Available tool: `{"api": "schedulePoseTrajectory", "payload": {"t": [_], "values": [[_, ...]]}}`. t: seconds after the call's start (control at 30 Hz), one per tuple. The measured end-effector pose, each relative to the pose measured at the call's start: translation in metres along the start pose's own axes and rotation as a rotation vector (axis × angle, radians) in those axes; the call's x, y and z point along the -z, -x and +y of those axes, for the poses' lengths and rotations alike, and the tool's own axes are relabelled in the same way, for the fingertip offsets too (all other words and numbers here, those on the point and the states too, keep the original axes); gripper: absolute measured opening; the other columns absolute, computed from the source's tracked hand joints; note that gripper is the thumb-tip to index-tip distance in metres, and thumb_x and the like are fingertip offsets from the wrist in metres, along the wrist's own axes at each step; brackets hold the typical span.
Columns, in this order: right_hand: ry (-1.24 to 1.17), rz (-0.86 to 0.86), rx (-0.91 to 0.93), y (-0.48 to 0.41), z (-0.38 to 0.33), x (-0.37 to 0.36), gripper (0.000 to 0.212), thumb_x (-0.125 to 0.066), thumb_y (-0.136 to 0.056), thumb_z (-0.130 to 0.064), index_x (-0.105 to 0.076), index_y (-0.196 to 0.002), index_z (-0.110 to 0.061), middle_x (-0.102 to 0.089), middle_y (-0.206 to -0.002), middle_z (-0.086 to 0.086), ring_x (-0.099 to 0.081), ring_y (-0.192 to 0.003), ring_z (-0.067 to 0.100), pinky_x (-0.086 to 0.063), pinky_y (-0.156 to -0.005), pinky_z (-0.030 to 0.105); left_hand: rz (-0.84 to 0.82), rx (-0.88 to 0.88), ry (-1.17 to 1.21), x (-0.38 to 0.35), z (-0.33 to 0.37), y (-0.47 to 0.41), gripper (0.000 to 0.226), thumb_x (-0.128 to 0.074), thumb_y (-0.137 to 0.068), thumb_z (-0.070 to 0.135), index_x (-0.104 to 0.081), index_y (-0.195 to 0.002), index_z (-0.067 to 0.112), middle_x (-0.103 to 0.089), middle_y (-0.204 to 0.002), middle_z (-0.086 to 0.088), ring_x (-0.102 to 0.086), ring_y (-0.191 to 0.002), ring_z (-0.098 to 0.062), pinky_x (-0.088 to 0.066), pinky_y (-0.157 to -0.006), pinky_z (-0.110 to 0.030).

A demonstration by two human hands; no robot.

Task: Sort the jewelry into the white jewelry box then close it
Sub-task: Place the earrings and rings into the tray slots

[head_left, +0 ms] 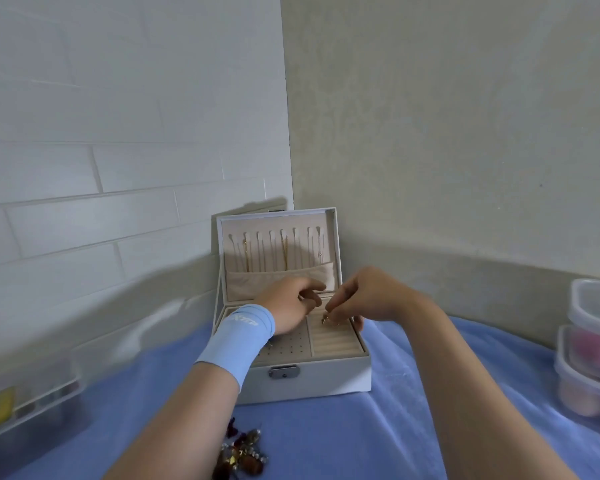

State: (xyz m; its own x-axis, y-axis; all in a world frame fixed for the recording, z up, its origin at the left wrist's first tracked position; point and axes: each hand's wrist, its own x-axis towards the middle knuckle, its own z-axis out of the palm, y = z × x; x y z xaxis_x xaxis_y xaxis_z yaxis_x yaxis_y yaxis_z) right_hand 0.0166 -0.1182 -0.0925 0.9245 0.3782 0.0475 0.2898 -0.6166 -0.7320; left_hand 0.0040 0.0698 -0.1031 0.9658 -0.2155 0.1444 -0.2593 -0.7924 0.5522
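The white jewelry box point(326, 379) stands open on the blue cloth, its lid upright with several gold chains point(284, 252) hanging inside. My right hand point(368, 299) pinches a small gold piece point(325, 319) over the ring rolls point(336, 339) in the tray's right half. My left hand point(293, 303), with a light blue wristband, hovers over the tray with fingers curled; what it holds, if anything, is hidden. A pile of loose jewelry point(241, 453) lies on the cloth near the front, partly behind my left forearm.
Stacked clear plastic containers point(593, 355) with pink and peach contents sit at the right edge. A clear compartment organizer point(25, 403) sits at the left. The box stands in a wall corner. Blue cloth point(343, 438) covers the table.
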Motion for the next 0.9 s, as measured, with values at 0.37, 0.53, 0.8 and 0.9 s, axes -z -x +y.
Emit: {"api": "schedulePoseTrajectory", "payload": {"t": [0.37,0.53,0.8,0.9], "values": [[0.217,-0.068,-0.029,-0.001,-0.002,0.001,0.005,-0.082,-0.077,-0.038,-0.082,-0.082,-0.035,-0.070,-0.074,-0.002,-0.055,-0.064,0.008,-0.048,-0.074,0.024,0.049,-0.049,-0.078,-0.009,-0.003,0.025,0.012,-0.072,-0.085,0.027,-0.075,-0.089,0.038,-0.065,-0.084,0.021,-0.062,-0.087,-0.004,-0.051,-0.081,-0.024],[0.290,-0.074,-0.033,-0.003,-0.005,-0.004,0.004,-0.078,-0.083,-0.033,-0.080,-0.081,-0.034,-0.074,-0.076,-0.006,-0.055,-0.055,0.003,-0.047,-0.071,0.023,0.004,-0.039,-0.138,-0.009,-0.003,0.027,0.016,-0.066,-0.089,0.032,-0.077,-0.099,0.039,-0.068,-0.095,0.016,-0.063,-0.092,-0.009,-0.051,-0.085,-0.029],[0.243,0.068,0.101,-0.010,-0.031,-0.020,0.011,-0.074,-0.087,-0.027,-0.078,-0.078,-0.030,-0.073,-0.080,-0.013,-0.067,-0.081,0.006,-0.051,-0.072,0.023,0.144,-0.030,0.030,0.036,-0.018,0.046,0.021,-0.059,-0.096,0.020,-0.071,-0.107,0.034,-0.069,-0.105,0.017,-0.062,-0.092,-0.002,-0.052,-0.083,-0.024],[0.205,0.036,0.201,-0.013,-0.050,-0.041,0.012,-0.072,-0.089,-0.024,-0.079,-0.084,-0.031,-0.073,-0.082,-0.014,-0.066,-0.080,0.002,-0.052,-0.073,0.021,0.143,0.016,-0.082,0.054,-0.030,0.058,0.018,-0.062,-0.095,0.021,-0.071,-0.103,0.034,-0.067,-0.098,0.019,-0.060,-0.089,-0.001,-0.046,-0.081,-0.021]]}}
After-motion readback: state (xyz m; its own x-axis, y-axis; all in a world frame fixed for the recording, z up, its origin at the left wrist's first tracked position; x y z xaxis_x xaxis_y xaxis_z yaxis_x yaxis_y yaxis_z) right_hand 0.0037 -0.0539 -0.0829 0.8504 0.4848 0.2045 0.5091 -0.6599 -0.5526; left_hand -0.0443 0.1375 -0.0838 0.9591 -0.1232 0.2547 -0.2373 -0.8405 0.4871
